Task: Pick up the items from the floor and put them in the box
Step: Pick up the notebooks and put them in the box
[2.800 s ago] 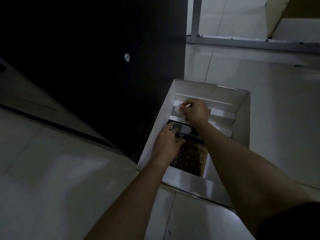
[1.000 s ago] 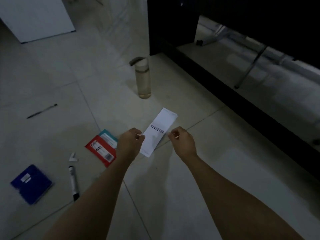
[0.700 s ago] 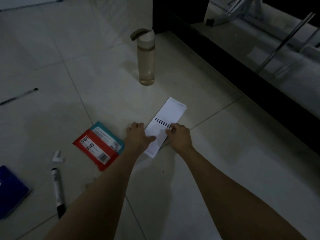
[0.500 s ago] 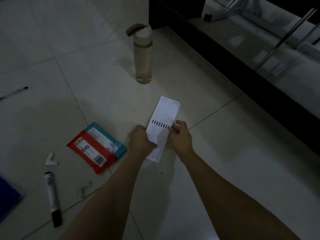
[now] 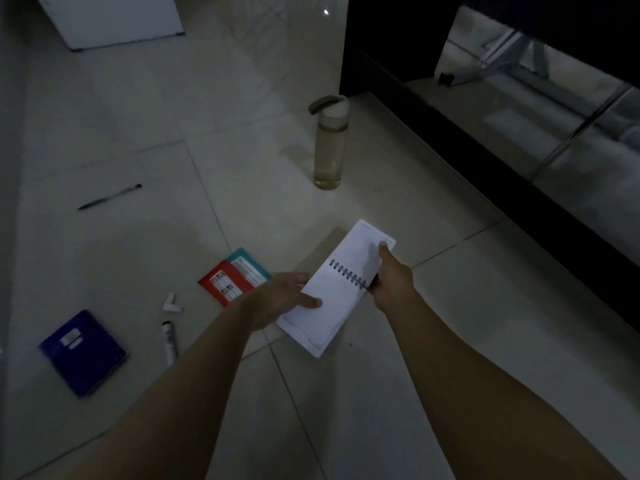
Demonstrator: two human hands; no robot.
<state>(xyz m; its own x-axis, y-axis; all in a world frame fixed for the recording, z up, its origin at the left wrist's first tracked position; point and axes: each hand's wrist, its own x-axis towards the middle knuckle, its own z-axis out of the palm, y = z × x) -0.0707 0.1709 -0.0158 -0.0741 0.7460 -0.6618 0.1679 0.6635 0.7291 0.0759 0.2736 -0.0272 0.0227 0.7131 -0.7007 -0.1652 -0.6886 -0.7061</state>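
Both hands hold an open spiral notepad (image 5: pixel 337 289) above the tiled floor (image 5: pixel 381 393). On the left, the left hand (image 5: pixel 282 299) grips its lower page, thumb lying across the lined paper; on the right, the right hand (image 5: pixel 391 278) clasps the edge by the wire binding, a finger reaching up the upper page.

From left to right on the floor lie a blue booklet (image 5: pixel 83 351), a pen (image 5: pixel 109 196) farther off, a marker (image 5: pixel 169 342) with a small white angled piece (image 5: pixel 172 303) just beyond it, and a red and teal packet (image 5: pixel 233 277) partly hidden by the left hand. A lidded water bottle (image 5: pixel 329 143) stands upright beyond the notepad, near dark furniture (image 5: pixel 391 46). A white box-like corner (image 5: pixel 110 19) shows at the top left.
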